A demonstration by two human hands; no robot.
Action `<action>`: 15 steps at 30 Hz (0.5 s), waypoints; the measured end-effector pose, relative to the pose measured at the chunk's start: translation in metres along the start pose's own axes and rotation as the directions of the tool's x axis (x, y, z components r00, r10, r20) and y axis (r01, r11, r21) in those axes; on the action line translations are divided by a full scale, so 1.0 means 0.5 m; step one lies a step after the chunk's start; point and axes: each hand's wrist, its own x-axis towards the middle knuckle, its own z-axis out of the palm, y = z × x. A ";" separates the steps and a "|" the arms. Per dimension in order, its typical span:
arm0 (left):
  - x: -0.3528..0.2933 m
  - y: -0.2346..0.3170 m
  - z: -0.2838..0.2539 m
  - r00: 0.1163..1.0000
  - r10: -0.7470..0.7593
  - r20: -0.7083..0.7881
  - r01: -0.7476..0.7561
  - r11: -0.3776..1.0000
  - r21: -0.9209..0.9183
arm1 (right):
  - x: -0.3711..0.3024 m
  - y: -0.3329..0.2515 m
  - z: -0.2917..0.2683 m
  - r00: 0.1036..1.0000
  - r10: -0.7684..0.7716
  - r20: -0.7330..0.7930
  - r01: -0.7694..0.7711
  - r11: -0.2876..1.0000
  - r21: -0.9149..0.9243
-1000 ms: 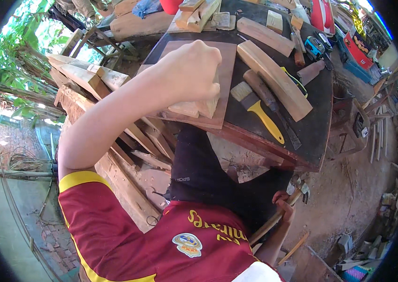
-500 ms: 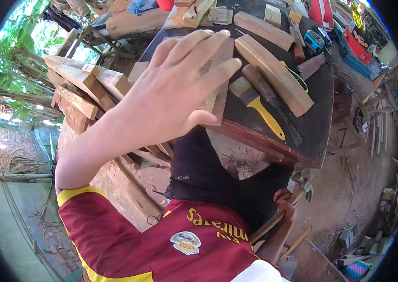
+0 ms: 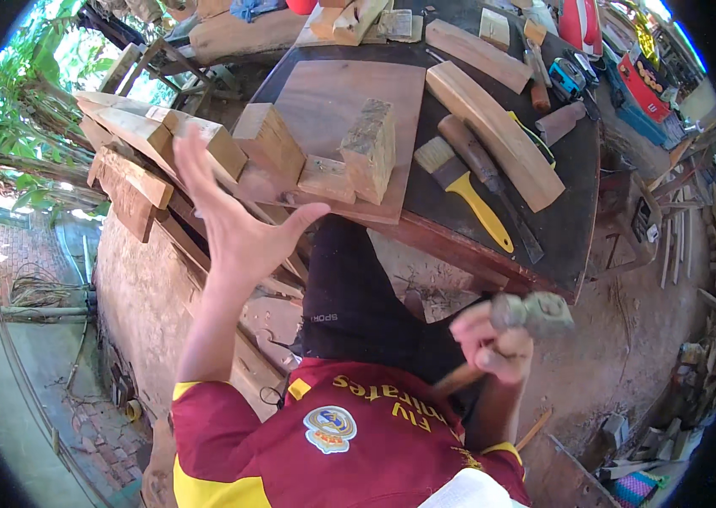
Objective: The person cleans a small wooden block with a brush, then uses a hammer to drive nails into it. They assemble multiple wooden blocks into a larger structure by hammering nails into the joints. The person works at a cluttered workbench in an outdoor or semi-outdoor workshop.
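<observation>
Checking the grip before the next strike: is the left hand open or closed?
Open: the left hand has its fingers spread, holding nothing, near the wooden blocks.

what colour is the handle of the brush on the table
Yellow: the brush has a bright yellow handle and pale bristles, seen in the head view.

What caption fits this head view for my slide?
Left hand open beside wood blocks on a board; right hand grips a hammer near the table edge.

red printed box (image 3: pixel 644 83) at the table's far right edge, beside a blue crate (image 3: pixel 629 118)
</observation>
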 end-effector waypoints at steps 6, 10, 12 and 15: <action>-0.039 -0.057 0.033 0.902 -0.323 0.286 0.342 0.939 -0.019 | 0.154 0.056 0.016 0.961 0.255 -0.106 -0.227 0.948 0.223; -0.025 -0.086 0.048 0.807 -0.387 0.445 0.469 0.879 -0.087 | 0.222 0.079 0.034 0.939 0.261 -0.225 -0.201 0.945 0.258; -0.022 -0.098 0.054 0.783 -0.386 0.488 0.490 0.866 -0.101 | 0.238 0.089 0.044 0.920 0.274 -0.279 -0.197 0.941 0.274; -0.020 -0.100 0.061 0.818 -0.345 0.460 0.441 0.890 -0.117 | 0.237 0.101 0.038 0.908 0.362 -0.209 -0.324 0.926 0.195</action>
